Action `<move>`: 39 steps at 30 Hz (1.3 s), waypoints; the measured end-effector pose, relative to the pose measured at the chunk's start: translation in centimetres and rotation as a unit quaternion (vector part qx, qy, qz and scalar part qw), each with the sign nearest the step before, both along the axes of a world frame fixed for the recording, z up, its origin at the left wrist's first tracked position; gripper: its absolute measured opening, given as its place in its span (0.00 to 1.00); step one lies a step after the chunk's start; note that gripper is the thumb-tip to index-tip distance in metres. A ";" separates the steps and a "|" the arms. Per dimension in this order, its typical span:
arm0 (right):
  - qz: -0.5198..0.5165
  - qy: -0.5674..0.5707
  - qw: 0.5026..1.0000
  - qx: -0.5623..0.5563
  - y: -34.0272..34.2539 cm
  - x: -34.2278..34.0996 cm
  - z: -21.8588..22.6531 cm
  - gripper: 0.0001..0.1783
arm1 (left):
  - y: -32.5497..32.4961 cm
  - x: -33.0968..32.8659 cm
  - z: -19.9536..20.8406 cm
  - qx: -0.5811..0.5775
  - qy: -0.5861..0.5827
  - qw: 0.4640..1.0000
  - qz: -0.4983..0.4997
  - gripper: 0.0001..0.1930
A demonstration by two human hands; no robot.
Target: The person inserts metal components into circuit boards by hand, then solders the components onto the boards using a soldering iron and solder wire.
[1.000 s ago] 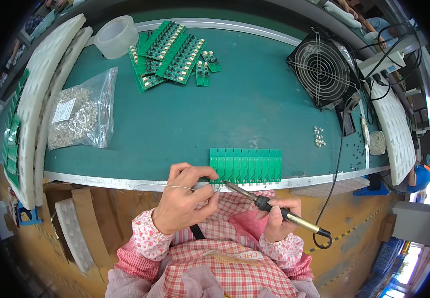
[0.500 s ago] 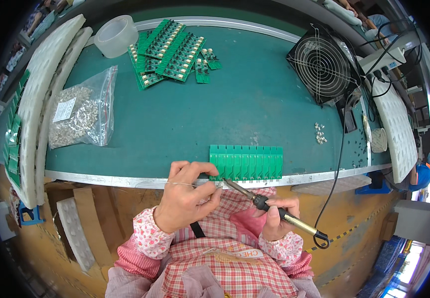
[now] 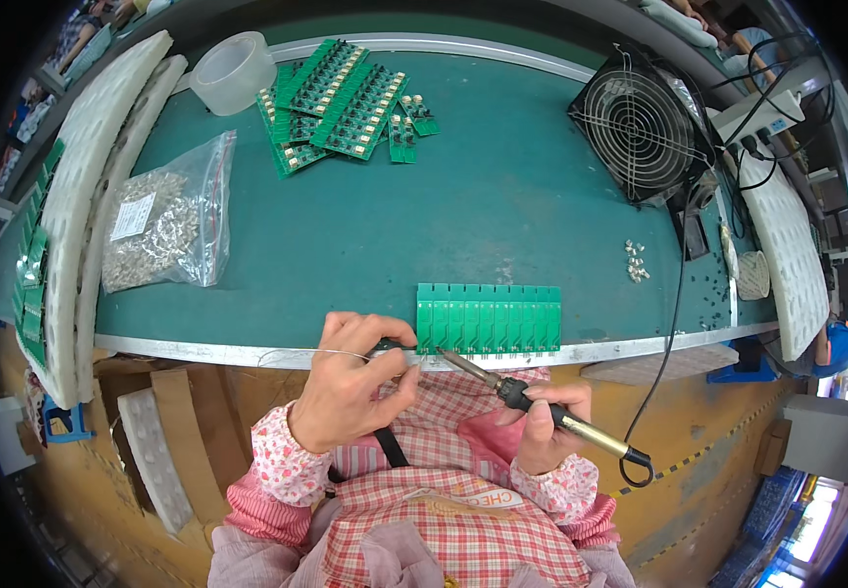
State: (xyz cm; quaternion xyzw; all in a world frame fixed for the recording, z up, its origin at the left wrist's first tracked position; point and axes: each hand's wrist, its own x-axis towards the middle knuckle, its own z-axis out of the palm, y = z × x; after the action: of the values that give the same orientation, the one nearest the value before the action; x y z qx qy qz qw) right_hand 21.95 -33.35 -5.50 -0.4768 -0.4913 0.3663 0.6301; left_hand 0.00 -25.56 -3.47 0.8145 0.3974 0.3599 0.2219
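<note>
A green circuit board panel (image 3: 489, 318) lies at the front edge of the table, its plain side up, divided into several narrow strips. My right hand (image 3: 549, 427) grips a soldering iron (image 3: 581, 431) by its handle. The iron's tip meets the lower left edge of the panel. Left of the panel, my left hand (image 3: 350, 382) is closed on a thin solder wire (image 3: 297, 351), which trails out to the left. A small dark piece (image 3: 388, 346) shows between its thumb and forefinger; its kind I cannot make out.
Populated green boards (image 3: 346, 103) are stacked at the back, near a roll of clear tape (image 3: 233, 73). A bag of small pale parts (image 3: 154, 230) lies left, beside white foam trays (image 3: 100, 147). A fan (image 3: 637, 127) stands right, above loose pale parts (image 3: 636, 262).
My left hand has drawn back a little to the left from the panel, showing the dark piece and more of the wire. The soldering iron has hardly moved.
</note>
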 end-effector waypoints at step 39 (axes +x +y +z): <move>0.079 -0.367 0.913 0.158 1.6 2.6 1.8 0.21 | -2.5 0.6 1.5 0.061 0.052 0.997 0.000 0.08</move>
State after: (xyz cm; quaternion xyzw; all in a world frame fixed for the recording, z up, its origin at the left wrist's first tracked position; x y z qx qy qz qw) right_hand 24.57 -31.78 -3.65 -0.4319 -0.7757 0.1318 0.4410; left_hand 0.60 -28.07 -1.99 0.8443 0.3855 0.3401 0.1509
